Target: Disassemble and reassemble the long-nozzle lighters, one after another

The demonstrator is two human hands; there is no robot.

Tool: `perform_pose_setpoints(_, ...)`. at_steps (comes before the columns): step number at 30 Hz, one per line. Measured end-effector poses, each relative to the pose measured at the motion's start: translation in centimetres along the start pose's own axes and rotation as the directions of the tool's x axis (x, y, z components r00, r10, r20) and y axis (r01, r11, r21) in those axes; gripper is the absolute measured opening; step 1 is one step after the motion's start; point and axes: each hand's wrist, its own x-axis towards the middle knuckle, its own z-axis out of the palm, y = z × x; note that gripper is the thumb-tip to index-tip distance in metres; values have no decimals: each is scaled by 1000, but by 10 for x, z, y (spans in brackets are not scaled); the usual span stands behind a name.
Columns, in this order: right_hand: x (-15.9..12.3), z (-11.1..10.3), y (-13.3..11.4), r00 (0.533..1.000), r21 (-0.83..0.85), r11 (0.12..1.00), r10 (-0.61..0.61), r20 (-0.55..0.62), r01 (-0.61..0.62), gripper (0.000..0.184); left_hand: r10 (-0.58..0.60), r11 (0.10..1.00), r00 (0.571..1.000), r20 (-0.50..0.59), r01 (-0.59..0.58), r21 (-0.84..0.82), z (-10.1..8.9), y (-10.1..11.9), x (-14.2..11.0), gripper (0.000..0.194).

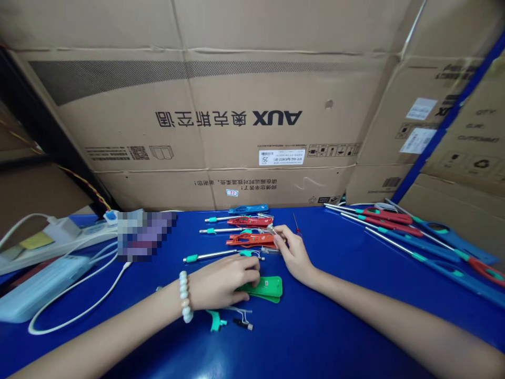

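My left hand (232,279), with a beaded bracelet (184,297) at the wrist, has its curled fingers around the left end of a pair of stacked green plastic handle shells (268,287). My right hand (294,252) pinches a small shiny, partly clear piece (271,228) between thumb and fingers, above the orange handle shells (252,240). Behind those lie red shells (248,222) and blue shells (250,209). Silver telescopic rods (215,256) with teal clips lie beside them. Closer to me are a loose teal clip (215,320) and a small black part with white wires (242,323).
Assembled red and blue tools (394,221) with rods lie at the right. A screwdriver (296,226) is behind my right hand. A light-blue power bank (47,289), white cable (79,323) and power strip (87,237) occupy the left. Cardboard (221,84) walls the back.
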Motion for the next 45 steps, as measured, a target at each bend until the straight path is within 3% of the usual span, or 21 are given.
perform_pose_setpoints(10,2,-2,5,1000,-18,1000,9,-17,-9,17,-182,974,981,-73,190,122,4,-13,11,17)
perform_pose_setpoints(21,2,-3,4,1000,-36,999,4,-11,-4,17,-122,979,983,-140,143,144,6,-18,16,18)
perform_pose_setpoints(34,1,-2,5,1000,-40,999,-2,-9,1,17,-60,984,993,-104,76,160,4,-18,14,15)
perform_pose_setpoints(45,2,-2,4,1000,-38,999,-4,-7,3,16,-91,965,983,-158,126,228,11,-15,24,9)
